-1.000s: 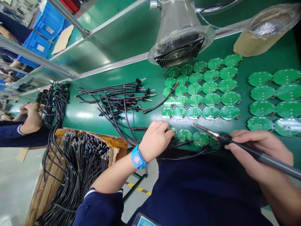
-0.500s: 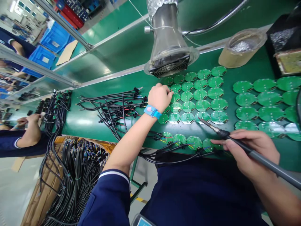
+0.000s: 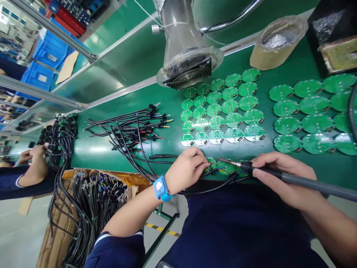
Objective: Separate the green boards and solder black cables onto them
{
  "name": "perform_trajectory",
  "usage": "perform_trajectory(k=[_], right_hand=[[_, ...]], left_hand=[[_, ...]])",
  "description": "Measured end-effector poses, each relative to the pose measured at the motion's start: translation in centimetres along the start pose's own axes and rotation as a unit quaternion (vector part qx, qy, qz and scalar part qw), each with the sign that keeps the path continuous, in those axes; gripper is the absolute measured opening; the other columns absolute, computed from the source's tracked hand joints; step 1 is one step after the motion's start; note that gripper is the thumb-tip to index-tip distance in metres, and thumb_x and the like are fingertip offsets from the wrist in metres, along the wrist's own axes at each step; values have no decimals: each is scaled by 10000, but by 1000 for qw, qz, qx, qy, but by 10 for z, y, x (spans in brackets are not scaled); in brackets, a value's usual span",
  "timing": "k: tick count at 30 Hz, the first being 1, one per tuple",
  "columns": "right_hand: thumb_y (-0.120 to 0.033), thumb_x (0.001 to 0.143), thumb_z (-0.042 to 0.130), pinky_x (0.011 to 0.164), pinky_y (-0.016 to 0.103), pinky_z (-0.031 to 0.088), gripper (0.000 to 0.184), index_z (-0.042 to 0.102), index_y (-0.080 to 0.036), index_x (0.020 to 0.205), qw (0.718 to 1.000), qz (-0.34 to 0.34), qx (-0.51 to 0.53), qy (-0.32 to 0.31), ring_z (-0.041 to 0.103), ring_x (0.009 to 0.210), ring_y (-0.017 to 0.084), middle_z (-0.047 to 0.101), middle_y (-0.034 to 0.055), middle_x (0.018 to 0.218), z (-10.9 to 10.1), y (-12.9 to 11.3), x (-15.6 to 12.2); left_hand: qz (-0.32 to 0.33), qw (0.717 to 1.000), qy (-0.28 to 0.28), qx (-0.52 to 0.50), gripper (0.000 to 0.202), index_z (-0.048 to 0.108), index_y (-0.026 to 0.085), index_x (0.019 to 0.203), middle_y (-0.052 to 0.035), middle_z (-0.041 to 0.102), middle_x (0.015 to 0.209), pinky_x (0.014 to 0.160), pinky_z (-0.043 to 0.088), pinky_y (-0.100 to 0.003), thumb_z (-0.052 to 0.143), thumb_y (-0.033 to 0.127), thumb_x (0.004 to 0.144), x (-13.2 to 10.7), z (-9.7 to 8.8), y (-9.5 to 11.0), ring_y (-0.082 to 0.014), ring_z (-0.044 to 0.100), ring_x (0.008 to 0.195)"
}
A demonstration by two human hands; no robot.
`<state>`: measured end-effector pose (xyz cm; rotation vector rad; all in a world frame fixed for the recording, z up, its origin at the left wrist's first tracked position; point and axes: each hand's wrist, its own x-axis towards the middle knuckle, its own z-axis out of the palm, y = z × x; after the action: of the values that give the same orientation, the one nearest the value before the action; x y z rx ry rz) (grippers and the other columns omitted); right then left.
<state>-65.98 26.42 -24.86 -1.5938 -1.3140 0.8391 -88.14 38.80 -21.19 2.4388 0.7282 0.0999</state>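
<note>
My left hand (image 3: 190,168), with a blue wrist strap (image 3: 161,188), is closed in a pinch near the table's front edge. A thin red wire (image 3: 211,162) shows at its fingertips, over a round green circuit board (image 3: 206,163). In my right hand (image 3: 284,176) is a soldering iron (image 3: 267,170), held like a pen. Its metal tip points left, just above another front-row board (image 3: 227,166). Black cables (image 3: 214,189) with yellow and blue wire ends lie across these front boards. My left fingers partly hide the front row's left end.
Loose black cables (image 3: 136,130) lie left of the board rows (image 3: 217,123). More boards (image 3: 318,123) lie at right. A fume extractor hood (image 3: 189,63) hangs above. A tape-wrapped cup (image 3: 279,44) stands behind. A carton of cables (image 3: 97,201) and a co-worker's hands (image 3: 35,152) are left.
My left hand has come back from the rear board rows to the front row, now at the red wire. The soldering iron's tip has moved left and down to the front boards. The view has shifted.
</note>
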Motion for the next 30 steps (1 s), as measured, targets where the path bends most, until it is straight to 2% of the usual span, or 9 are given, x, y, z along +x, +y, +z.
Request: perform_trajectory(k=[8,13,20,25,30], right_hand=[[-274,755,592,474,214,428,68,547,-234,788,1000,9,-20,-23,573,578,116,631,-4,715,0,-2,2],[-278,747,598,476,210,423,82,545,-234,791,999,10,-27,-25,541,538,102,615,-17,693,0,-4,3],[-258,750,599,507,205,425,87,537,-240,808,999,9,-21,-28,572,605,109,624,-17,738,1,0,1],[-292,751,588,446,186,394,74,543,-245,787,999,-2,-27,-23,498,480,68,583,-52,639,2,-4,4],[-303,754,582,442,176,395,74,543,-251,788,999,-6,-26,-22,497,476,62,567,-62,621,3,-5,5]], left_hand=[[-11,999,-3,-35,169,651,150,799,-70,540,873,774,467,-312,496,203,842,11,0,-1,-153,521,828],[-4,999,5,-50,167,633,155,791,-66,532,870,773,470,-319,490,217,849,11,3,0,-149,518,827],[-13,998,28,-52,144,608,146,815,-67,529,879,778,464,-316,486,213,852,9,8,-1,-153,512,850],[-4,998,53,-44,122,582,143,810,-64,528,871,777,457,-310,487,203,854,6,12,-1,-150,504,850],[-2,998,60,-37,110,564,146,816,-65,531,871,774,456,-315,477,198,860,3,15,0,-153,500,843]])
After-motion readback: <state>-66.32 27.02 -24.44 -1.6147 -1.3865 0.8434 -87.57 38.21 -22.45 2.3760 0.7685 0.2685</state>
